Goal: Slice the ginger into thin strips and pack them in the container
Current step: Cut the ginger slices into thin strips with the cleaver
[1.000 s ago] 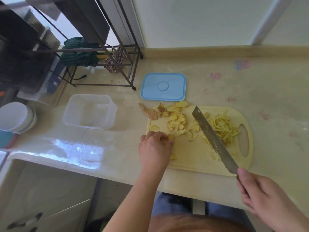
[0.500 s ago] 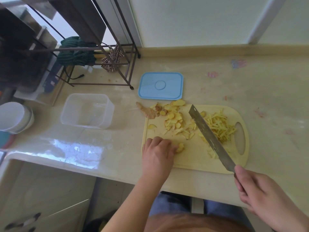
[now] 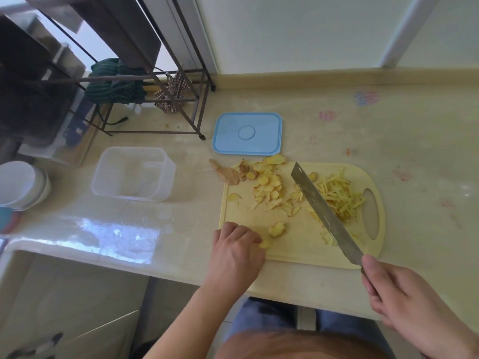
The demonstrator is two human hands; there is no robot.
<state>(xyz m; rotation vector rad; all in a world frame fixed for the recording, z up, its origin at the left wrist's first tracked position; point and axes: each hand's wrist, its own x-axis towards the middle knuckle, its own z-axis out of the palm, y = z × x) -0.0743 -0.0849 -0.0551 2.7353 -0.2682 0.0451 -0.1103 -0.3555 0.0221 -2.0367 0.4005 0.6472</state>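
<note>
A pale yellow cutting board (image 3: 300, 252) lies on the counter. Round ginger slices (image 3: 267, 185) spread over its far left part, and thin ginger strips (image 3: 339, 198) pile near its handle hole. My left hand (image 3: 237, 251) sits at the board's near left corner, fingers curled over a small ginger piece (image 3: 265, 245); a little stack of slices (image 3: 277, 228) lies just beside it. My right hand (image 3: 404, 304) grips the handle of a cleaver (image 3: 324, 213), whose blade slants across the board. The clear plastic container (image 3: 133, 174) stands left of the board.
A blue lid (image 3: 247, 133) lies behind the board. A ginger peel scrap (image 3: 225, 172) rests at the board's far left edge. A metal rack (image 3: 155, 99) with cloths stands at the back left, white bowls (image 3: 22, 185) at far left, a sink (image 3: 51, 294) below them.
My left hand has drawn back from the slice pile to the board's near left corner, bringing a few slices with it. The cleaver has stayed slanted over the board.
</note>
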